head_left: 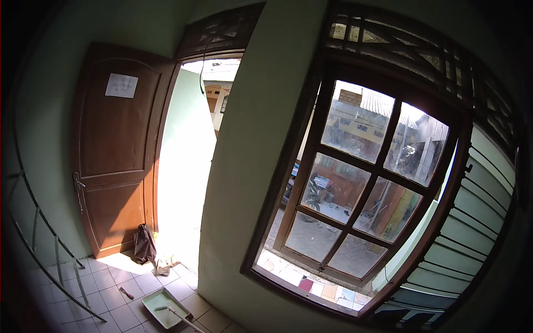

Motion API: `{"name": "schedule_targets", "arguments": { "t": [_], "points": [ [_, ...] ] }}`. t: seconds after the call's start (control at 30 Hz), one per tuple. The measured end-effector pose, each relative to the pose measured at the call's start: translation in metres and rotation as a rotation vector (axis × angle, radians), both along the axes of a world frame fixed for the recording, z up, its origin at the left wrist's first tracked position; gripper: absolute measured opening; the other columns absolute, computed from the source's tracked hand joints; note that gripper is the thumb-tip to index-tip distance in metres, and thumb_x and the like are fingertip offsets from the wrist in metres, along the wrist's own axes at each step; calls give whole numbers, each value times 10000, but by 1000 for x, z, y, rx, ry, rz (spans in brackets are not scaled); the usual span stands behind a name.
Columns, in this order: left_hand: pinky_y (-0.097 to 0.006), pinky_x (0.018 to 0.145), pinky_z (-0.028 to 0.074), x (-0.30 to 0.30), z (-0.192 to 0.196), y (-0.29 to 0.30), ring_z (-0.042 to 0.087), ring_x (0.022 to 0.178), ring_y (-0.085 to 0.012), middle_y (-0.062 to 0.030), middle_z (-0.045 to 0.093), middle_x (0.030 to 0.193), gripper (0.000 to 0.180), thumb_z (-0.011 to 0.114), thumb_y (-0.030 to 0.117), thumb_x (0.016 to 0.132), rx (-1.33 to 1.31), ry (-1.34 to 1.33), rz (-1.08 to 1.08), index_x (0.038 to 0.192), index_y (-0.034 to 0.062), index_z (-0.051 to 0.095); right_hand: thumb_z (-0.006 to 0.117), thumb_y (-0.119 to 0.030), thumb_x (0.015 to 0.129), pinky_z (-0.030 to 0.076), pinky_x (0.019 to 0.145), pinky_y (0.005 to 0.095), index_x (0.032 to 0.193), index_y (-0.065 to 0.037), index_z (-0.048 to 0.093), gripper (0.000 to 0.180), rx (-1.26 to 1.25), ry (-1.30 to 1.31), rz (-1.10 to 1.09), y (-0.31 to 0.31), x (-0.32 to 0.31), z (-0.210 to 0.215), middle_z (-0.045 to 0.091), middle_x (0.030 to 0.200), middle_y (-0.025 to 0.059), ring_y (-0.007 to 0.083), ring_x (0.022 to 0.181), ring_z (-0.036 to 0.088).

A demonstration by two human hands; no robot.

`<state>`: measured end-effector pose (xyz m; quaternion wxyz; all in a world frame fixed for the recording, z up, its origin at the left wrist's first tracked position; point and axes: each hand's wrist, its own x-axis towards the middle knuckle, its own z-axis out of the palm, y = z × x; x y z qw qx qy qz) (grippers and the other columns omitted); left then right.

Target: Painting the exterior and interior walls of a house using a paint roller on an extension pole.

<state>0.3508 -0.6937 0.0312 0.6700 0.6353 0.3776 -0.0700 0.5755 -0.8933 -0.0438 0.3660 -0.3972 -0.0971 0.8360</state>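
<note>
Neither my left hand nor my right hand shows in the head view. On the tiled floor at the bottom lies a pale rectangular paint tray (155, 300). A small paint roller (176, 313) rests in it, its long light handle running out past the lower edge. Left of the tray, a reddish-brown brush (126, 293) lies flat on the tiles. At right, a brown wooden window sash (373, 166) with six glass panes stands swung out from its frame.
A brown door (114, 139) bearing a white paper (121, 85) stands open at left, beside a bright doorway. A dark bag (145, 244) and a pale crumpled heap (165, 265) lie near its foot. Thin curved metal bars (38, 238) rise at far left. Horizontal bars (472, 216) cross the right window opening.
</note>
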Motion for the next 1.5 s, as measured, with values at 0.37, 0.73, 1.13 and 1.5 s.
{"name": "schedule_targets", "arguments": {
  "t": [0.37, 0.73, 1.13, 1.5],
  "points": [
    [-418, 584, 450, 10, -45, 45, 551, 751, -263, -125, 594, 917, 400, 584, 388, 846, -180, -31, 184, 1055, 48, 596, 596, -213, 832, 416, 629, 388, 837, -67, 535, 158, -76, -509, 228, 27, 28, 90, 513, 706, 95, 241, 665, 513],
    [-436, 897, 438, 100, -138, 150, 494, 1137, -355, -215, 534, 1223, 597, 553, 465, 846, 1207, -370, 23, 1214, -4, 507, 553, -275, 862, 424, 739, 391, 1010, -72, 509, 254, -71, -978, 151, 95, 50, 170, 541, 862, 141, 271, 803, 538],
    [-413, 932, 419, 17, -62, 220, 493, 1150, -377, -235, 537, 1232, 638, 536, 476, 857, 270, -53, -15, 1210, -54, 504, 507, -343, 896, 434, 859, 394, 1198, -78, 481, 403, -73, -1331, 366, 138, 62, 227, 571, 1031, 191, 304, 953, 565],
    [-364, 805, 509, -69, -15, 241, 665, 860, -288, -173, 686, 871, 403, 707, 382, 696, 131, 90, 229, 851, 10, 703, 389, -483, 939, 361, 1014, 394, 1426, -177, 333, 578, -136, -1239, 483, 149, -93, 345, 511, 1288, 218, 328, 1204, 483]
  ]
}}
